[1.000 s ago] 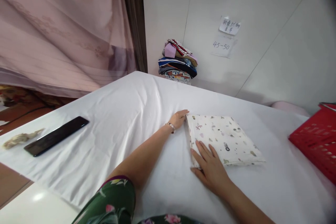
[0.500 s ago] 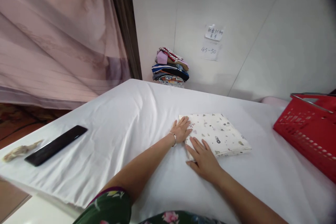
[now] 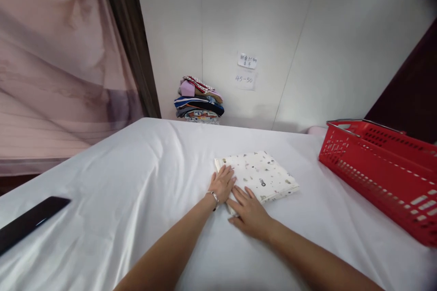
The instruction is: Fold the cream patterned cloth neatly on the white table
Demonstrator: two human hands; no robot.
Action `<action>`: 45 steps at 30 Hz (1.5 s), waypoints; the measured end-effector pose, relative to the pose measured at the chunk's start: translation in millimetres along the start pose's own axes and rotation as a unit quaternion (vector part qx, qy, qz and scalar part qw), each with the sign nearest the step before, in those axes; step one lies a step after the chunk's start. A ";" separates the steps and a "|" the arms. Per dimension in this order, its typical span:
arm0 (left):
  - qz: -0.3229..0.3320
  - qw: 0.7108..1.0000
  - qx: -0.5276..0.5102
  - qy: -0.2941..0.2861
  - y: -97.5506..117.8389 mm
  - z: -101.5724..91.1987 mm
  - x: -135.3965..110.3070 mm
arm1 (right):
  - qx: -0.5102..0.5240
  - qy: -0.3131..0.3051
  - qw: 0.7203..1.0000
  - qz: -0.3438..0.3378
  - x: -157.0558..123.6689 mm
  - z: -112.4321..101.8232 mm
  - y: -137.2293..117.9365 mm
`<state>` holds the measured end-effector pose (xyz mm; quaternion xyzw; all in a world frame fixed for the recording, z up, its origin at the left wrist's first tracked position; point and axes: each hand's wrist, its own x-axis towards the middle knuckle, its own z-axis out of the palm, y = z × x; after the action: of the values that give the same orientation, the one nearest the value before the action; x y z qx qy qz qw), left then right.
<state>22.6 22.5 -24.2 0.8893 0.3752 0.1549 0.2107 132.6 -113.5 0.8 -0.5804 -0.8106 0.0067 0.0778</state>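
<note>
A folded white cloth [image 3: 264,175] with small printed figures lies flat on the white-covered table [image 3: 164,218]. My left hand [image 3: 221,184], with a bracelet at the wrist, rests on the cloth's left edge, fingers stretched out. Just to its right, my right hand [image 3: 251,213] presses on the near left corner with its fingers spread. Part of the cloth's left side is hidden under both hands, which sit close together.
A red plastic basket [image 3: 372,168] with metal handles stands on the right. Beyond the far edge rises a stack of folded fabrics [image 3: 200,100] against the wall. A dark flat object [image 3: 32,220] lies at the left; a pink curtain [image 3: 58,63] hangs behind it.
The view has turned to the right, bringing more of the basket in. My left hand has slid nearer along the cloth's left edge toward my right hand. The cloth stays folded.
</note>
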 end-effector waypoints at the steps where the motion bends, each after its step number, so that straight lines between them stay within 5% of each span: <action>1: -0.001 1.000 0.001 -0.002 0.2 -0.5 0.1 | 0.007 -0.011 1.000 -0.005 -3.9 -3.4 0.2; 5: -0.007 1.000 0.013 -0.006 2.7 -1.8 -0.5 | 0.052 -0.043 0.996 -0.051 -19.4 -25.6 8.2; 8: -0.009 1.000 0.021 -0.009 4.7 -2.3 -1.0 | 0.063 -0.006 0.998 -0.028 -16.1 -42.6 33.1; 12: -0.011 1.000 0.026 -0.012 6.4 -3.6 -1.3 | 0.057 0.069 0.985 0.149 9.8 -49.0 97.2; 15: -0.015 0.999 0.025 -0.017 7.6 -4.9 -1.8 | 0.034 0.032 0.959 0.278 22.5 -38.3 145.2; 18: -0.018 0.999 0.022 -0.019 9.0 -5.2 -2.1 | 0.036 -0.005 0.942 0.334 18.9 -20.8 172.7; 24: -0.022 0.999 0.019 -0.018 10.9 -2.8 -1.5 | 0.049 -0.045 0.929 0.365 12.1 -11.6 193.3; 29: -0.023 0.999 0.017 -0.016 11.9 -3.4 -2.0 | 0.030 -0.034 0.927 0.373 46.7 -21.6 209.7; 33: -0.021 0.999 0.013 -0.021 13.3 -4.5 -3.9 | 0.020 -0.023 0.941 0.336 66.5 -8.6 208.3; 45: -0.006 1.000 0.021 -0.009 12.6 1.6 -5.4 | 0.027 -0.030 0.948 0.316 60.7 10.1 222.5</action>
<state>27.3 10.2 -20.0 0.8925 0.3822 0.1376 0.1960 321.4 17.0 -24.5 -0.8039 -0.5872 0.0701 0.0631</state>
